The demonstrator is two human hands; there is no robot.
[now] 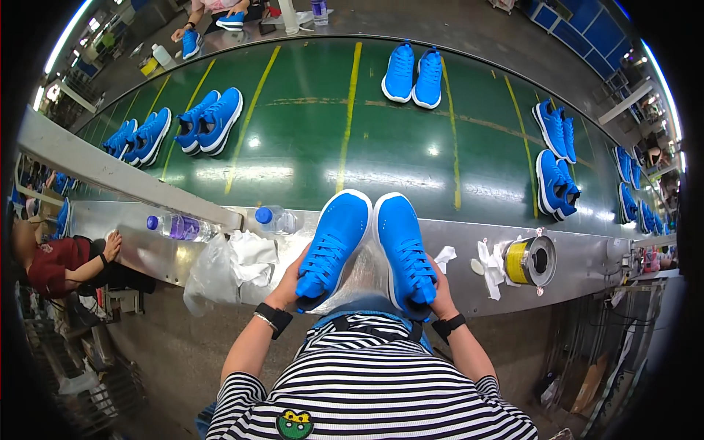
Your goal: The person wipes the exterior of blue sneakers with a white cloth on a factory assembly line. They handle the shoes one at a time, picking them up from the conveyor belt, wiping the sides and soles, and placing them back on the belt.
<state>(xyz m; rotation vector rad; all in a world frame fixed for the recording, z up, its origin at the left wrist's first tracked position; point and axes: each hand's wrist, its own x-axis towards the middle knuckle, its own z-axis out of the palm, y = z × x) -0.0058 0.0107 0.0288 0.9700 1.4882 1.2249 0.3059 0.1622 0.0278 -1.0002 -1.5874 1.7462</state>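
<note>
In front of my body I hold a pair of blue sneakers with white soles, toes pointing away from me. My left hand (287, 282) grips the left sneaker (331, 242) by its heel end, fingers wrapped round the outer side. Likewise the right sneaker (403, 242) is held near its heel by my right hand (441, 293). The shoes sit side by side with a narrow gap at the toes, over the metal ledge (462, 271). Their laces are tied in, and most of my fingers are hidden behind the shoes.
Beyond the ledge runs a green conveyor belt (293, 147) with yellow lines, carrying several blue sneaker pairs. On the ledge are a metal can (529, 262), white cloth (253, 257), a plastic bag (209, 275) and a bottle (275, 218). A white post (125, 169) slants at left. Co-workers stand left and far.
</note>
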